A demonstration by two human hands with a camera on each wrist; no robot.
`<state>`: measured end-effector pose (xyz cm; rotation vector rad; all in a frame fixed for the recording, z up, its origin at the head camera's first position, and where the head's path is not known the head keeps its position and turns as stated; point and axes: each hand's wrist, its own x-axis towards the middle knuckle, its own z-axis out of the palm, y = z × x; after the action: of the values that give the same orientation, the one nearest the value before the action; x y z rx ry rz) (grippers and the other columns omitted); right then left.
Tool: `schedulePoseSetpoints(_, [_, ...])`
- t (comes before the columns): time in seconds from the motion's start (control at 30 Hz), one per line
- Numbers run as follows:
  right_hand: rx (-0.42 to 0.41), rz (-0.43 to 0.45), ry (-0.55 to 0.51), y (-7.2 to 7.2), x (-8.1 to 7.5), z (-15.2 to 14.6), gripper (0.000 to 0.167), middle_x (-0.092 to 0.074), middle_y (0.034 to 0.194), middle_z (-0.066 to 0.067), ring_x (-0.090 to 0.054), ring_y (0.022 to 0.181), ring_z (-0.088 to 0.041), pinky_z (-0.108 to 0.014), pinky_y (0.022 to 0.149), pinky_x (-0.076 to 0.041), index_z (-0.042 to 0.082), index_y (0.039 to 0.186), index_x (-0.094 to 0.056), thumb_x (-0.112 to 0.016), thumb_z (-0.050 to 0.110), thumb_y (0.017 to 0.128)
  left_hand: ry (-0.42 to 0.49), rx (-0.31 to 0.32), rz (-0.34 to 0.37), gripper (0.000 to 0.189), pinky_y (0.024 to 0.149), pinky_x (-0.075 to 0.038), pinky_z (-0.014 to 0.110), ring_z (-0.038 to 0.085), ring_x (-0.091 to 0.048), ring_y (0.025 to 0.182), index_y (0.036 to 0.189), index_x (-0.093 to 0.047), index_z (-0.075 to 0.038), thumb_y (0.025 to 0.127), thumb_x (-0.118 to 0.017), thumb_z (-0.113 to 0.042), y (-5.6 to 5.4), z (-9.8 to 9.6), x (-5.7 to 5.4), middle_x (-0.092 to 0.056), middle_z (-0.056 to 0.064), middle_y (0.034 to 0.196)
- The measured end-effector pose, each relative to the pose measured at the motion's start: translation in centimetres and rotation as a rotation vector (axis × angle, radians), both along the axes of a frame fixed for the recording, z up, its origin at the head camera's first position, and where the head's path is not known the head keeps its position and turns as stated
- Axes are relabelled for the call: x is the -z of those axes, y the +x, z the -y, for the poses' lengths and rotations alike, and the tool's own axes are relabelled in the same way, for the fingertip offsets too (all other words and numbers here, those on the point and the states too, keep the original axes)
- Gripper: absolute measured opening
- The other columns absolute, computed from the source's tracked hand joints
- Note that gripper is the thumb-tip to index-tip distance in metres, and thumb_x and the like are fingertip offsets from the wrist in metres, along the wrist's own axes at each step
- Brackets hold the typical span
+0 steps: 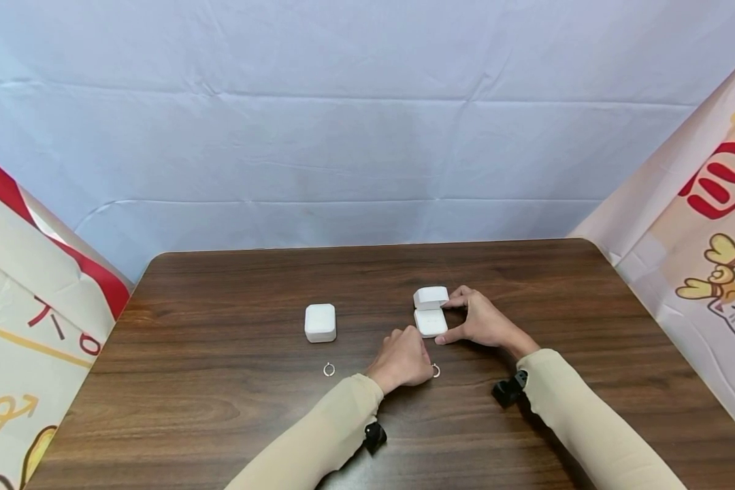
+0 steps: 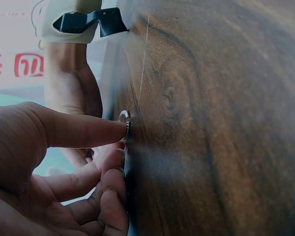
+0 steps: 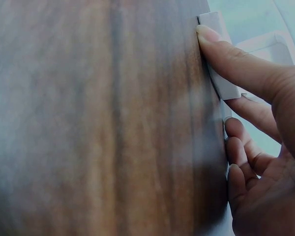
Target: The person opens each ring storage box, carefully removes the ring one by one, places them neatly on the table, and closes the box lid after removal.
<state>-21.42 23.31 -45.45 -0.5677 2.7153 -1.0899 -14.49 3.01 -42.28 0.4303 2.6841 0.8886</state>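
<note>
A white ring box [image 1: 431,322] stands with its lid raised toward the back. My right hand [image 1: 482,320] holds it from the right, thumb at the base's front corner and a finger beside the lid; the right wrist view shows the thumb [image 3: 236,56] along the base. Just in front of the box is my left hand [image 1: 402,358], knuckles up. Its thumb tip is right at a small silver ring [image 2: 125,118] low over the tabletop, partly covering it; the other fingers curl beneath the thumb. I cannot tell if the ring is pinched.
A second white box [image 1: 320,323], closed, stands to the left on the brown wooden table [image 1: 220,292]. Before it lies another small ring [image 1: 329,369]. A pale cloth [image 1: 343,150] hangs behind the table. Black cameras [image 1: 375,437] are strapped to both wrists.
</note>
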Motion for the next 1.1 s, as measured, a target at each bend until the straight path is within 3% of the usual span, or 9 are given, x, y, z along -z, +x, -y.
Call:
schedulePoseSetpoints(0.27, [-0.004, -0.003, -0.002, 0.0, 0.0, -0.1, 0.072, -0.05, 0.106, -0.004, -0.046, 0.103, -0.024, -0.043, 0.09, -0.037, 0.003, 0.111, -0.066, -0.088, 0.041, 0.054, 0.006, 0.013, -0.004, 0.019, 0.053, -0.042, 0.027, 0.015, -0.052, 0.056, 0.055, -0.061, -0.02, 0.066, -0.076, -0.017, -0.3, 0.1, -0.2, -0.053, -0.01, 0.053])
schedulePoseSetpoints(0.43, [-0.012, -0.024, 0.005, 0.1, 0.0, 0.0, 0.07, -0.05, 0.105, -0.004, -0.047, 0.102, -0.023, -0.043, 0.089, -0.037, 0.003, 0.11, -0.067, -0.088, 0.04, 0.054, 0.038, -0.017, -0.039, 0.017, 0.057, -0.041, 0.029, 0.015, -0.051, 0.059, 0.054, -0.063, -0.02, 0.068, -0.073, -0.016, -1.0, 0.4, -0.6, -0.054, -0.01, 0.057])
schedulePoseSetpoints(0.67, [-0.004, -0.027, -0.011, 0.1, -0.1, 0.1, 0.069, -0.05, 0.103, -0.003, -0.047, 0.1, -0.021, -0.04, 0.089, -0.037, 0.003, 0.108, -0.068, -0.089, 0.039, 0.053, 0.142, -0.102, -0.1, 0.008, 0.067, -0.044, 0.032, 0.013, -0.056, 0.068, 0.07, -0.071, -0.016, 0.071, -0.075, -0.023, -2.0, 1.1, -1.4, -0.058, -0.013, 0.065])
schedulePoseSetpoints(0.8, [-0.001, -0.038, -0.017, 0.1, -0.1, 0.2, 0.069, -0.05, 0.102, -0.004, -0.048, 0.098, -0.022, -0.04, 0.088, -0.037, 0.002, 0.107, -0.068, -0.089, 0.038, 0.052, 0.222, -0.149, -0.107, 0.015, 0.071, -0.043, 0.031, 0.006, -0.056, 0.067, 0.081, -0.072, -0.011, 0.073, -0.075, -0.023, -2.4, 1.4, -1.4, -0.06, -0.014, 0.065])
schedulePoseSetpoints(0.93, [-0.004, -0.034, -0.014, 0.1, -0.1, 0.2, 0.069, -0.05, 0.102, -0.004, -0.048, 0.098, -0.022, -0.041, 0.087, -0.037, 0.002, 0.108, -0.068, -0.089, 0.038, 0.053, 0.302, -0.201, -0.131, 0.02, 0.069, -0.044, 0.028, 0.004, -0.056, 0.065, 0.087, -0.072, -0.008, 0.075, -0.075, -0.023, -2.7, 1.6, -1.2, -0.062, -0.009, 0.068])
schedulePoseSetpoints(1.1, [-0.017, -0.049, -0.011, 0.0, -0.1, 0.1, 0.069, -0.05, 0.102, -0.004, -0.048, 0.097, -0.022, -0.041, 0.087, -0.037, 0.002, 0.107, -0.068, -0.089, 0.039, 0.053, 0.376, -0.26, -0.165, 0.027, 0.067, -0.045, 0.03, 0.011, -0.059, 0.071, 0.092, -0.07, -0.006, 0.077, -0.074, -0.029, -3.0, 1.7, -1.0, -0.065, 0.001, 0.078])
